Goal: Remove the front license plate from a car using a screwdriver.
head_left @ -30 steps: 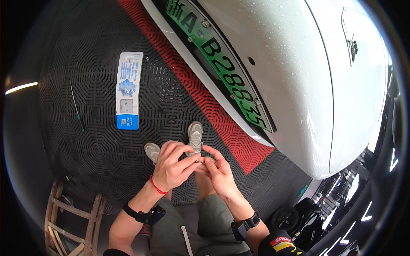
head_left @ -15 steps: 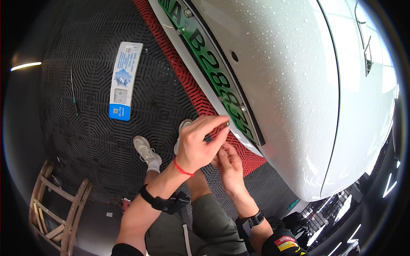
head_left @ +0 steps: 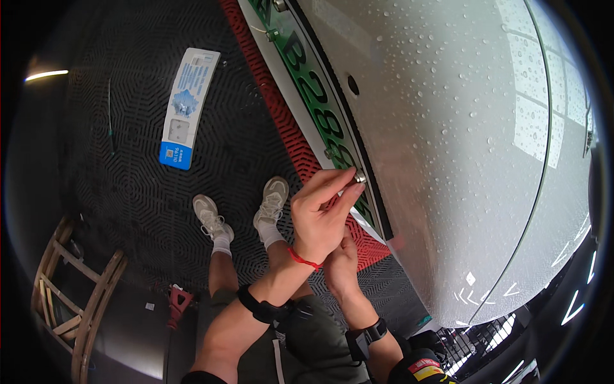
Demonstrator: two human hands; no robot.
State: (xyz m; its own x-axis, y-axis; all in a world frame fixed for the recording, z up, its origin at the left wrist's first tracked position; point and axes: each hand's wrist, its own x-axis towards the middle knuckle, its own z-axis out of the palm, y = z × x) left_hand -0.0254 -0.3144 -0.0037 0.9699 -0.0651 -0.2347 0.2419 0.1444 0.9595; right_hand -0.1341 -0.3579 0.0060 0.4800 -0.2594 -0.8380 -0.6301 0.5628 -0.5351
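Between the thumb and forefinger of my left hand [head_left: 320,214] is a small silver screw cap [head_left: 360,178], held at the lower bolt position on the green license plate [head_left: 313,96]. The plate is mounted on a white car [head_left: 441,147] beaded with water. My right hand [head_left: 342,262] is just behind and below the left one, near the plate's lower end. Its fingers are curled and partly covered by my left hand, so anything in them is hidden. Another metal fastener [head_left: 273,34] shows further up the plate's edge.
A blue and white card package [head_left: 185,115] lies on the dark ribbed floor mat [head_left: 141,211], with a thin screwdriver [head_left: 110,128] left of it. Red matting [head_left: 281,109] runs beneath the car's edge. At lower left are a wooden frame [head_left: 80,301] and a red jack stand [head_left: 180,304].
My left hand has moved right and brought the screw cap from beside the plate onto its bolt position. My right hand has dropped slightly lower. The head view has shifted.
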